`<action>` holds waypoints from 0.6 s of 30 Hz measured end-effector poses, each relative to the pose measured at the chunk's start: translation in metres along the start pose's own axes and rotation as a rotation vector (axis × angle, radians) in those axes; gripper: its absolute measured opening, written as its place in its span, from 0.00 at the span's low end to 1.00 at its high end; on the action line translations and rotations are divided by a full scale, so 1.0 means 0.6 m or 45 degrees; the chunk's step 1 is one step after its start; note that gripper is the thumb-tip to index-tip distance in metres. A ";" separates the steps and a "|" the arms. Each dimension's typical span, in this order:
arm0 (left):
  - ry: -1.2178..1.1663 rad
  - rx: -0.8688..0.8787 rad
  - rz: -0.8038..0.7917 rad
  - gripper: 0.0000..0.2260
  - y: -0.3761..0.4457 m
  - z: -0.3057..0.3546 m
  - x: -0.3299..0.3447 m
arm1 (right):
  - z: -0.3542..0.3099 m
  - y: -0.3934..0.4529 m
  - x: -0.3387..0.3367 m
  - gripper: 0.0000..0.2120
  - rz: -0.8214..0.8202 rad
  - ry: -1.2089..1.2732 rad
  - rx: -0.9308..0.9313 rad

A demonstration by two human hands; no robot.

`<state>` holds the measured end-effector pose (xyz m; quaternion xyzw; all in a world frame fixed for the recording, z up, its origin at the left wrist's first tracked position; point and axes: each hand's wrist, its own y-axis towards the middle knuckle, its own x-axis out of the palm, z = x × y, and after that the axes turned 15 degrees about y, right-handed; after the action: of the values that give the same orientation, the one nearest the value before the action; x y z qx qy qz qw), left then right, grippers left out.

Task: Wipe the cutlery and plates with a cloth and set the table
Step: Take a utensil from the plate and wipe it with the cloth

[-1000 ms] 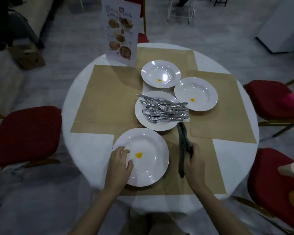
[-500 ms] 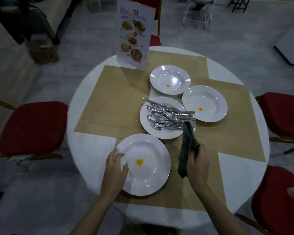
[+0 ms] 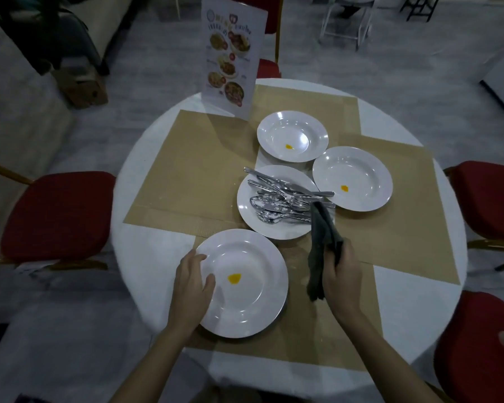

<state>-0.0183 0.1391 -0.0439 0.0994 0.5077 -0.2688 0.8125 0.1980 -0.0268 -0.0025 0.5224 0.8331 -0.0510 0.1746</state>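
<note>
A white plate [image 3: 250, 309] with a yellow spot lies nearest me on the round table [image 3: 146, 257]. My left hand [image 3: 191, 289] holds its left rim, thumb on top. My right hand [image 3: 341, 274] grips a dark grey cloth [image 3: 320, 242] just right of that plate, the cloth hanging above the table. A middle plate [image 3: 248, 216] carries a pile of dirty cutlery [image 3: 282, 202]. Two more spotted plates sit behind: a far plate [image 3: 292, 136] and a right plate [image 3: 352, 178].
Tan placemats [image 3: 192, 170] cover most of the table. A standing menu card [image 3: 230, 56] is at the far edge. Red chairs stand at the left [image 3: 56, 213], right [image 3: 489, 199] and near right [image 3: 477, 344].
My right hand has lifted the cloth slightly and brought it closer to the near plate. My left hand stays on the plate's rim. The view has shifted.
</note>
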 end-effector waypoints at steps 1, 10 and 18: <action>0.007 0.002 -0.002 0.17 0.002 0.004 -0.001 | -0.007 0.009 0.010 0.07 -0.009 0.001 -0.021; 0.035 0.152 -0.043 0.16 0.071 0.062 -0.020 | -0.033 0.057 0.042 0.05 -0.051 0.041 -0.070; -0.032 0.346 -0.104 0.12 0.159 0.104 0.000 | -0.037 0.088 0.045 0.06 -0.015 0.028 0.010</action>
<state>0.0810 0.1914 -0.0252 0.1844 0.4601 -0.3690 0.7862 0.2290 0.0260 0.0142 0.5185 0.8379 -0.0496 0.1631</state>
